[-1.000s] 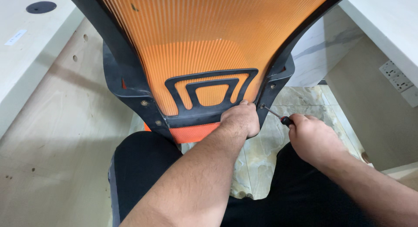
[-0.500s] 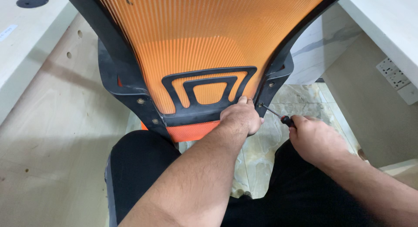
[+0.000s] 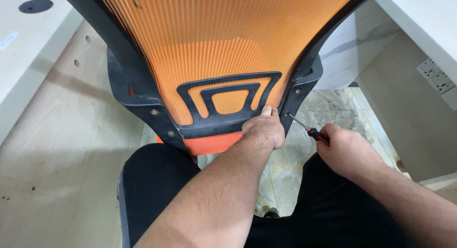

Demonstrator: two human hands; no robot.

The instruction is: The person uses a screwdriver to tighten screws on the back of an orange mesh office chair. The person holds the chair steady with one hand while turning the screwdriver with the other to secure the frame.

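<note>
Looking down from my head, I have an office chair backrest (image 3: 219,43) tilted up in front of me, its orange mesh stretched inside a black plastic frame (image 3: 138,95), with a black lumbar bracket (image 3: 228,93) shaped like nested loops across the lower middle. My left hand (image 3: 264,129) is curled shut on the bottom edge of that bracket, fingers wrapped over it and knuckles toward me, just left of the frame's right-hand side rail. My right hand (image 3: 347,150) sits a little to the right of the left one, apart from it, closed around the handle of a screwdriver (image 3: 304,126); only a bit of red and black handle shows past my fingers. The thin metal shaft runs up and to the left from my right hand, and its tip meets a screw hole (image 3: 287,114) in the right rail, just beside my left fingers. More screw heads show on the frame's left rail, well left of my left hand. Below my forearms is the black chair seat (image 3: 157,181), and under my right hand lies a pale marbled tile floor (image 3: 333,110). Far left of my hands is a light wooden board (image 3: 52,133) with small drilled holes, and to the far right a white wall panel carries a socket strip (image 3: 435,76).
</note>
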